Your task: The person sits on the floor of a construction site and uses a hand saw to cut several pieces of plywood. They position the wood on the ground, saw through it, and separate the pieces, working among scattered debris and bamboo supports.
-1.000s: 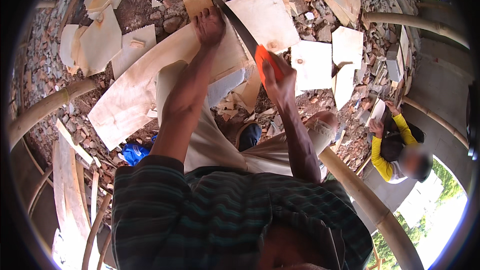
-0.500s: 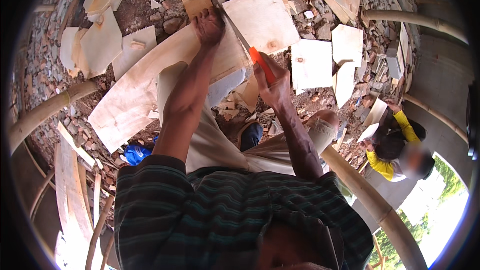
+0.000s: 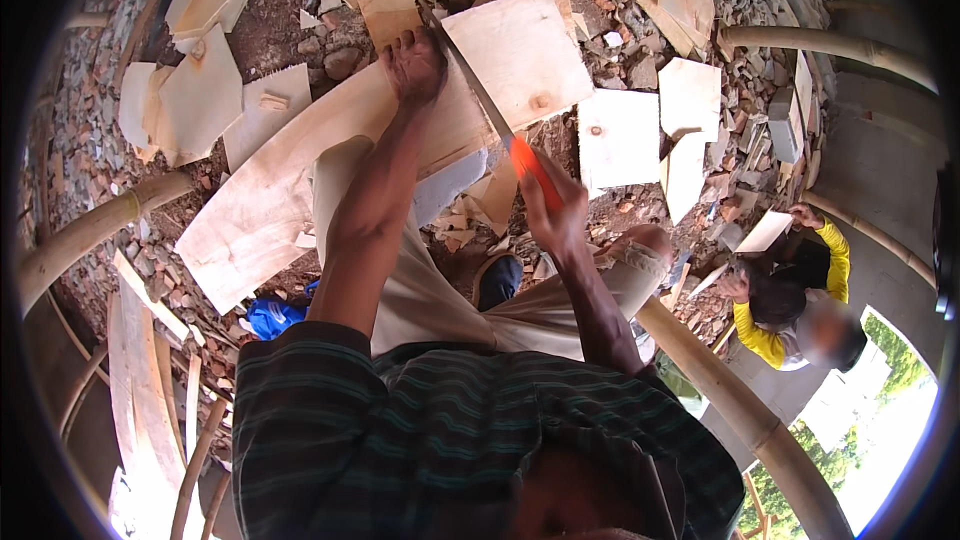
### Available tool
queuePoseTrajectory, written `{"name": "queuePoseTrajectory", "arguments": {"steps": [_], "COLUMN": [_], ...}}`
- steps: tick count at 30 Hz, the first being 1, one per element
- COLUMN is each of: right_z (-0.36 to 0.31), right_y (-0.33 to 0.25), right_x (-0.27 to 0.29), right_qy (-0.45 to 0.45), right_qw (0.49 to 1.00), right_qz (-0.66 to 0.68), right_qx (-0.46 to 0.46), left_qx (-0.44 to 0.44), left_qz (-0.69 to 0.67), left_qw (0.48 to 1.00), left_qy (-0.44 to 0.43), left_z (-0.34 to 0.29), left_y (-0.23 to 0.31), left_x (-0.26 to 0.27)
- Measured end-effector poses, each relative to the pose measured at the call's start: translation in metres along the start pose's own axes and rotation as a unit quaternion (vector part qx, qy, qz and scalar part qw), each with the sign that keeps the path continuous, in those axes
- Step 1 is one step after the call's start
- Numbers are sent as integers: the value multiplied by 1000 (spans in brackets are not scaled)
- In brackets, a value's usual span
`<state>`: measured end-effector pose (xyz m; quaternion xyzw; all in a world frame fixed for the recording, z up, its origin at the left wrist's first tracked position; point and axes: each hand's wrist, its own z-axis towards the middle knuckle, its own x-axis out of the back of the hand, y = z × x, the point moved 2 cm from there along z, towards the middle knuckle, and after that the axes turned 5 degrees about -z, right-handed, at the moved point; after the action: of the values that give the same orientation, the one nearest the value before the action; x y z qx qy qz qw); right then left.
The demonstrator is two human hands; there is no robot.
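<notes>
My right hand (image 3: 553, 202) is closed round the orange handle of a handsaw (image 3: 478, 90). Its blade slants up and left across a long, pale plywood sheet (image 3: 270, 195), passing just right of my left hand. Pressed flat on the sheet, my left hand (image 3: 415, 68) has its fingers spread toward the far edge. On the right side of the blade lies the squarish end of the plywood (image 3: 540, 52), with a knot near its lower corner. My knee is under the sheet. Whether the cut runs all the way through cannot be made out.
Plywood offcuts (image 3: 620, 135) lie over broken-brick rubble (image 3: 640, 30). Bamboo poles (image 3: 735, 390) cross at both sides. A blue bag (image 3: 272, 318) sits at the left. At the right, a person in yellow sleeves (image 3: 838, 265) holds a thin board (image 3: 765, 232).
My right hand has drawn the saw slightly down and right, toward me. My left hand stays in place. The person at the right has shifted the board they hold.
</notes>
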<state>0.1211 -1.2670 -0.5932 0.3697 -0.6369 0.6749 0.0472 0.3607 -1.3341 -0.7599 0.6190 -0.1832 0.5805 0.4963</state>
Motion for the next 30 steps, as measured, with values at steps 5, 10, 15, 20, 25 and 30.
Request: {"name": "queuePoseTrajectory", "arguments": {"steps": [5,10,15,20,25,30], "right_z": [-44,14,-72,-30,6,-63], "right_y": [-20,10,17,22,24,7], "right_x": [32,-19,32,11,-15,35], "right_qy": [4,-26,25,32,-28,30], "right_qw": [1000,998,993,999,1000,994], "right_qz": [-14,53,-22,-1,-4,-41], "right_qx": [-13,24,112,20,-6,95], "left_qx": [-42,12,-18,-19,12,-26], "left_qz": [-5,-15,-4,2,-18,8], "left_qw": [994,1000,998,998,1000,997], "left_qy": [97,9,56,61,6,76], "left_z": [-10,-3,-6,-6,-3,-6], "left_y": [1,-5,-5,-3,-5,-4], "left_x": [-2,-6,-8,-8,-7,-11]}}
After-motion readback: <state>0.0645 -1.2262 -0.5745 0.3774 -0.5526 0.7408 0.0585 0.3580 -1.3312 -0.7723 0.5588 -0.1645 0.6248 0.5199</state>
